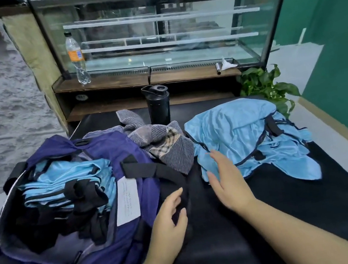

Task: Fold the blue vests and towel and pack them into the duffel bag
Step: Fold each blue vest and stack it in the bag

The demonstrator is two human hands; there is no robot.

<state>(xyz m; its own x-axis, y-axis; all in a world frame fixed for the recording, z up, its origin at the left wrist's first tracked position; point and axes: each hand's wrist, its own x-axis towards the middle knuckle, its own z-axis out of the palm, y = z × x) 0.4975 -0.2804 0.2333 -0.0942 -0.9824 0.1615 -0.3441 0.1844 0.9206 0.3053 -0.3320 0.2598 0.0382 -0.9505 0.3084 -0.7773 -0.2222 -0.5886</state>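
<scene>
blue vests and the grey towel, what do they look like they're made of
The loose blue vests look like thin, smooth synthetic fabric, perhaps polyester: they show a slight sheen, soft crumpling and dark edge binding. The grey towel looks like woven cotton terry, matte, with ribbed stripes and a plaid band.

Light: I see dim, even indoor light with soft shadows.
Glare: pale streaks on glass case point(164, 30), upper centre.
Distortion: wide-angle bending at frame edges.
Focus: slightly soft overall.
</scene>
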